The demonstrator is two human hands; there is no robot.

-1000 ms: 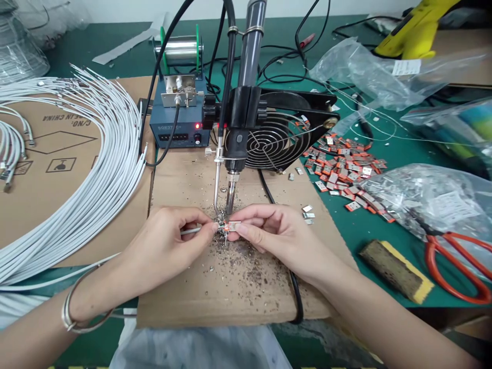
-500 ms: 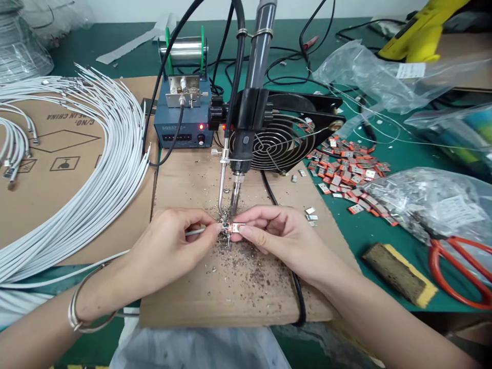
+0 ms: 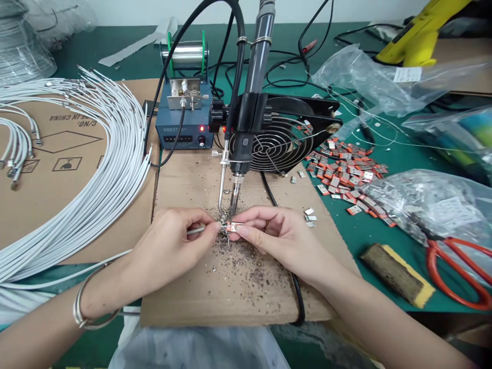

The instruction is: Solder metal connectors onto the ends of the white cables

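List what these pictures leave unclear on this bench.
In the head view:
Held connector: partly covered by the right hand.
Held cable: partly hidden by the left hand.
Soldering iron: tip contact too small to tell.
Yellow tool: cut off by the top edge.

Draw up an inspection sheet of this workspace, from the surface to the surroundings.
Surface: brown cardboard on a green table; dark specks scattered over the cardboard.
Workpieces: white cable and orange connector, end to end near the soldering iron; contact unclear.
Clutter: connector pile, plastic bag, sponge, red-handled scissors at right.
Grip: left hand pinches the cable; right hand pinches the connector.
Cables: white bundle at left; black cables around the iron.
Surroundings: blue control box with red light lit, wire spool, fan.
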